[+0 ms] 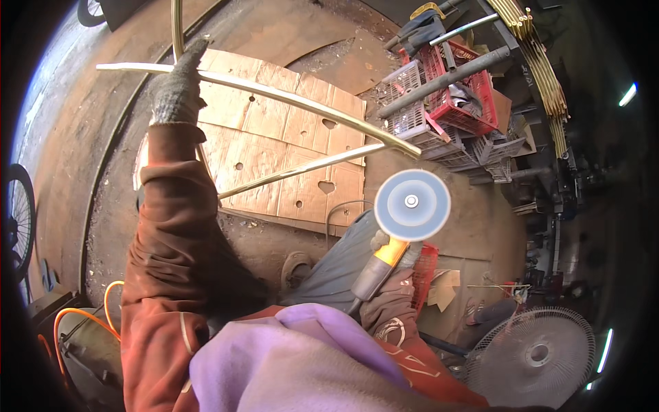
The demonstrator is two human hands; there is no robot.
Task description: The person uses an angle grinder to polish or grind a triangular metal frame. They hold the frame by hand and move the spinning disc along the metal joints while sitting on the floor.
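Observation:
My left hand (pixel 177 93), in a grey work glove, is closed on a frame of pale, brass-coloured metal tubes (pixel 295 101) at the upper left. One long tube slants from the hand down to the right, where a second tube (pixel 302 169) joins it in a pointed corner. My right hand (pixel 410 255), also gloved, holds an angle grinder (pixel 382 263) with a yellow and grey body over my right thigh. Its round blue-grey disc (pixel 412 204) faces up, just below the frame's corner and apart from it. The left fingertips are partly hidden.
Flattened cardboard (pixel 288 137) with holes lies beneath the tubes. Red (pixel 480 110) and grey crates (pixel 405 82) with scrap stand at the upper right, beside a bundle of tubes (pixel 542 69). A round fan (pixel 532 353) stands lower right; an orange hose (pixel 75 312) curves lower left.

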